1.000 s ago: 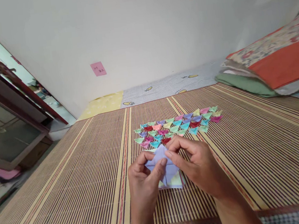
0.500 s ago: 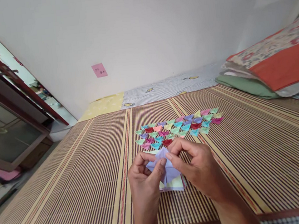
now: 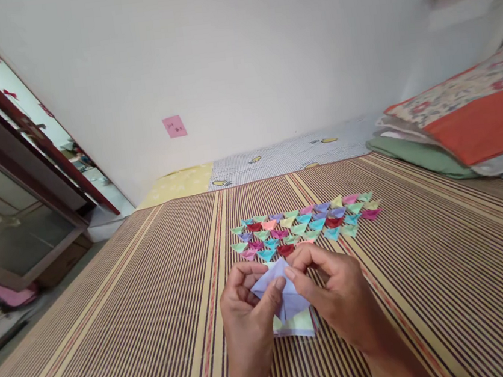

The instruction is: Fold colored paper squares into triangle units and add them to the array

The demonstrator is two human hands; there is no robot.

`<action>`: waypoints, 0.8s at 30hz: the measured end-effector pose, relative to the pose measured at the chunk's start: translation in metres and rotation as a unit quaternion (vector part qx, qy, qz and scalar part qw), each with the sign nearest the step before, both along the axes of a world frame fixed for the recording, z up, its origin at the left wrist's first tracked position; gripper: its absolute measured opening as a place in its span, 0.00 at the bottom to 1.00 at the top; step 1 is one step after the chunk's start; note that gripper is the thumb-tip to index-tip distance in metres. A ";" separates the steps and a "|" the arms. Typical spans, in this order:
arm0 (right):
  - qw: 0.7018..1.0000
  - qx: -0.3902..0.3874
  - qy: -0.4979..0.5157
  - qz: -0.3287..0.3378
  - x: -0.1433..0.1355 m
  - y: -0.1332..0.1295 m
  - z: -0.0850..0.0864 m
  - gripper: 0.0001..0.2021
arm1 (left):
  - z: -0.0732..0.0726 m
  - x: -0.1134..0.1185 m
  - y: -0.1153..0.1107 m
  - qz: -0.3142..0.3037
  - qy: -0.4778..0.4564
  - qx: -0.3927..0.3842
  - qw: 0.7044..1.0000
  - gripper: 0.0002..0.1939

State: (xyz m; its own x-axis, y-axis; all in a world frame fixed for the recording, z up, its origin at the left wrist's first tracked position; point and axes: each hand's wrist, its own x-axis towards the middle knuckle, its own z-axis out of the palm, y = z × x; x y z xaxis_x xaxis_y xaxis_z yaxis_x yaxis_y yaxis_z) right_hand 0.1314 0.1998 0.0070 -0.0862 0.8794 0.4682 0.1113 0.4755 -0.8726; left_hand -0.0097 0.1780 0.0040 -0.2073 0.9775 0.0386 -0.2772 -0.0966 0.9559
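A partly folded sheet of lilac origami paper [image 3: 294, 302] is held up between both hands, its pointed corner facing away from me. My left hand [image 3: 252, 309] pinches it from the left, with the thumb lying across its front face. From the right, my right hand [image 3: 330, 282] grips the upper right edge near the tip between thumb and fingers. Just below lies a stack of paper sheets [image 3: 295, 330], pale green on top, partly covered by the lilac paper. Beyond my fingers, several small folded paper boats [image 3: 299, 229] in many colours stand in rows.
A striped bamboo mat [image 3: 157, 320] spreads under everything. Folded bedding [image 3: 471, 121] is piled at the right. A white wall [image 3: 263, 54] with a pink note [image 3: 174, 126] rises behind the mat. On the left are a glass-panelled cabinet [image 3: 4, 210] and a doorway.
The camera view has shifted slightly, so everything sits a little lower. The lilac paper looks more spread out and flatter; both hands still hold it.
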 end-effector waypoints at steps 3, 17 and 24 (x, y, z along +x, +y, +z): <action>1.000 0.001 -0.003 -0.003 0.000 0.000 0.000 0.12 | 0.000 0.000 0.000 0.001 0.005 0.005 1.000 0.18; 0.999 -0.029 -0.003 0.021 -0.002 0.002 0.002 0.13 | -0.003 0.005 0.000 0.020 0.033 0.015 0.999 0.21; 1.000 -0.014 -0.019 -0.014 0.001 0.003 0.001 0.13 | -0.005 -0.004 0.003 -0.043 0.037 0.003 0.998 0.15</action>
